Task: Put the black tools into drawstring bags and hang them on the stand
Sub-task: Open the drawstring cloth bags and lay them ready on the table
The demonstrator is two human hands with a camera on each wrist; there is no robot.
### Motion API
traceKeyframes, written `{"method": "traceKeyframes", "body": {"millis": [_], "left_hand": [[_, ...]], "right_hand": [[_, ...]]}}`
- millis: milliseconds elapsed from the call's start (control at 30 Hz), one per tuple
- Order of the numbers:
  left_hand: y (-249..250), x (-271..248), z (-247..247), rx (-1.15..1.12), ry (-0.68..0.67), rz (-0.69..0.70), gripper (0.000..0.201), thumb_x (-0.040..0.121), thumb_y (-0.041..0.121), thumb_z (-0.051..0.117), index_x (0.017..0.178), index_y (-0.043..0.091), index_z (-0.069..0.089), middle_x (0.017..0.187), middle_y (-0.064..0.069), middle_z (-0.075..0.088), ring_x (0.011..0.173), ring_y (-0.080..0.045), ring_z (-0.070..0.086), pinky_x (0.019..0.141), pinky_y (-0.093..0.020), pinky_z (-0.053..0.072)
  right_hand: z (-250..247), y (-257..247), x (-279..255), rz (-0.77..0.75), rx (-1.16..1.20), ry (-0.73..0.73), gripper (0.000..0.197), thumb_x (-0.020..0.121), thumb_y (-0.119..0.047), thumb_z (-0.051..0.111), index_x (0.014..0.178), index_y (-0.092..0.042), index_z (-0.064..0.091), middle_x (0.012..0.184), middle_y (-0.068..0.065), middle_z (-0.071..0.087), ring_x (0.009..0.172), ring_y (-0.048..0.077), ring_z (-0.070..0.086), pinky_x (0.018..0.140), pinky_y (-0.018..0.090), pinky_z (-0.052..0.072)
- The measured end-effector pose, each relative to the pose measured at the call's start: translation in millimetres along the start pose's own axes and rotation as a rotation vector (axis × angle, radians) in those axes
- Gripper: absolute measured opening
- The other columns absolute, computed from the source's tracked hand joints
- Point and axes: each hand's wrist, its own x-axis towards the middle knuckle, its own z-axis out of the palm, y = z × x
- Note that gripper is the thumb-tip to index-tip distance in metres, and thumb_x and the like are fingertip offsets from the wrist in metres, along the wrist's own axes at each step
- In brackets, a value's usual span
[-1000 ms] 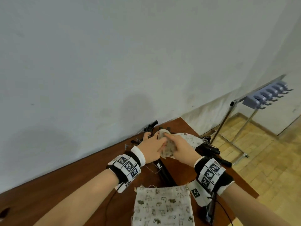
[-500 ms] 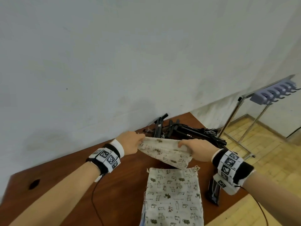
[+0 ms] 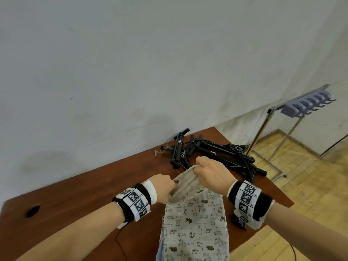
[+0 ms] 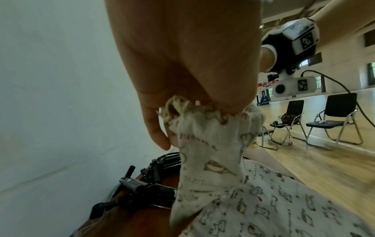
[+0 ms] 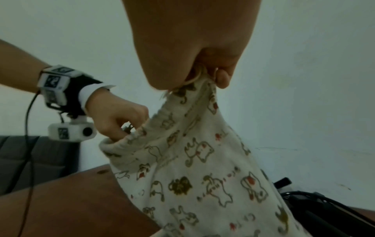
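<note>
Nearest, a flat printed bag (image 3: 194, 236) lies on the table (image 3: 79, 194), its near end running off the bottom of the head view. Just above it both hands hold up a second drawstring bag (image 3: 188, 185) by its mouth: the left hand (image 3: 162, 187) pinches the left side of the rim between thumb and curled fingers, and the right hand (image 3: 211, 176) has its grip clenched on the far right side of the rim, with what looks like the cord caught in the pinch (the right wrist view shows a loop of it at the fingertips). The mouth is partly spread, the cloth sagging between the two pinches and the bag's body draping down onto the flat bag beneath. The step in hand appears to be opening the bag wide enough to take a tool. To do it well, draw the hands apart evenly until the gathered rim smooths out, and keep the cord free so it does not cinch the mouth again. Beyond the hands, the black tools (image 3: 212, 153) lie in a tangled heap at the far right of the table, against the wall, none yet bagged. Farthest right, on the floor, the stand (image 3: 271, 132) carries a row of hooks (image 3: 308, 104), with nothing hanging.
</note>
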Motion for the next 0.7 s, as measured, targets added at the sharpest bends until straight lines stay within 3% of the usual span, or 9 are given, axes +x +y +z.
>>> {"method": "traceKeyframes", "body": {"millis": [67, 133, 200, 233, 333, 467, 533, 600, 700], "left_hand": [[0.6, -2.1, 1.2, -0.006, 0.012, 0.015, 0.016, 0.087, 0.022, 0.049, 0.094, 0.012, 0.060, 0.089, -0.010, 0.065, 0.081, -0.030, 0.062, 0.065, -0.034, 0.043], [0.0, -5.4, 2.6, 0.031, 0.090, 0.052, 0.014, 0.090, 0.020, 0.047, 0.098, 0.015, 0.057, 0.090, -0.009, 0.065, 0.082, -0.029, 0.059, 0.070, -0.034, 0.039], [-1.5, -8.7, 5.0, 0.048, 0.154, 0.096, 0.016, 0.092, 0.017, 0.044, 0.103, 0.017, 0.056, 0.089, -0.007, 0.064, 0.081, -0.027, 0.056, 0.074, -0.033, 0.037], [-2.3, -9.7, 6.0, 0.053, 0.171, 0.124, 0.016, 0.093, 0.016, 0.043, 0.102, 0.017, 0.057, 0.088, -0.006, 0.063, 0.078, -0.026, 0.054, 0.073, -0.032, 0.035], [-4.6, -10.9, 5.2, 0.090, 0.210, 0.210, 0.019, 0.092, 0.015, 0.044, 0.094, 0.016, 0.063, 0.080, -0.004, 0.062, 0.069, -0.021, 0.043, 0.068, -0.030, 0.030], [-2.7, -12.1, -1.7, 0.199, 0.183, 0.164, 0.020, 0.087, 0.012, 0.048, 0.089, 0.018, 0.067, 0.083, -0.002, 0.065, 0.083, -0.021, 0.053, 0.075, -0.031, 0.032], [-2.1, -12.4, -8.0, 0.211, 0.181, 0.059, 0.020, 0.087, 0.010, 0.047, 0.092, 0.017, 0.065, 0.090, -0.003, 0.067, 0.088, -0.023, 0.056, 0.081, -0.032, 0.035], [-2.8, -11.4, -14.3, 0.194, 0.186, -0.033, 0.019, 0.091, 0.011, 0.045, 0.096, 0.016, 0.063, 0.094, -0.003, 0.067, 0.090, -0.024, 0.060, 0.084, -0.032, 0.036], [-3.2, -9.9, -20.1, 0.162, 0.210, -0.121, 0.021, 0.092, 0.010, 0.043, 0.091, 0.019, 0.062, 0.090, -0.002, 0.068, 0.086, -0.024, 0.063, 0.077, -0.030, 0.034]], "right_hand": [[2.6, -2.4, -2.1, 0.030, -0.032, -0.059, 0.019, 0.082, -0.013, 0.054, 0.063, -0.012, 0.054, 0.086, 0.002, 0.047, 0.079, 0.021, 0.049, 0.049, 0.026, 0.032], [5.7, 0.1, -5.9, 0.073, -0.110, -0.166, 0.007, 0.078, -0.005, 0.064, 0.073, -0.009, 0.061, 0.095, 0.005, 0.049, 0.085, 0.023, 0.049, 0.052, 0.024, 0.032], [7.9, 5.7, -11.2, 0.132, -0.157, -0.204, 0.018, 0.070, -0.002, 0.075, 0.083, -0.010, 0.066, 0.102, 0.006, 0.050, 0.088, 0.023, 0.049, 0.053, 0.021, 0.031], [7.6, 7.2, -12.7, 0.168, -0.159, -0.234, 0.022, 0.072, -0.002, 0.074, 0.091, -0.010, 0.066, 0.109, 0.007, 0.048, 0.094, 0.023, 0.047, 0.055, 0.021, 0.034], [8.8, 10.9, -14.7, 0.187, -0.156, -0.227, 0.039, 0.085, 0.004, 0.059, 0.121, -0.008, 0.055, 0.138, 0.013, 0.032, 0.118, 0.030, 0.038, 0.068, 0.023, 0.043], [6.2, 4.3, -14.6, 0.258, -0.139, -0.271, 0.047, 0.089, 0.001, 0.056, 0.134, -0.007, 0.043, 0.157, 0.021, 0.006, 0.131, 0.036, 0.033, 0.090, 0.029, 0.049], [8.0, -0.9, -14.4, 0.282, -0.101, -0.300, 0.048, 0.088, 0.000, 0.056, 0.134, -0.006, 0.042, 0.156, 0.023, 0.007, 0.122, 0.034, 0.046, 0.085, 0.030, 0.051], [8.8, -5.2, -15.5, 0.293, -0.081, -0.322, 0.050, 0.087, 0.002, 0.056, 0.135, -0.005, 0.042, 0.152, 0.020, 0.019, 0.099, 0.030, 0.061, 0.064, 0.030, 0.047], [11.4, -11.5, -23.4, 0.242, -0.108, -0.398, 0.047, 0.086, 0.001, 0.056, 0.131, -0.006, 0.043, 0.155, 0.018, 0.017, 0.078, 0.030, 0.065, 0.054, 0.035, 0.040]]}}
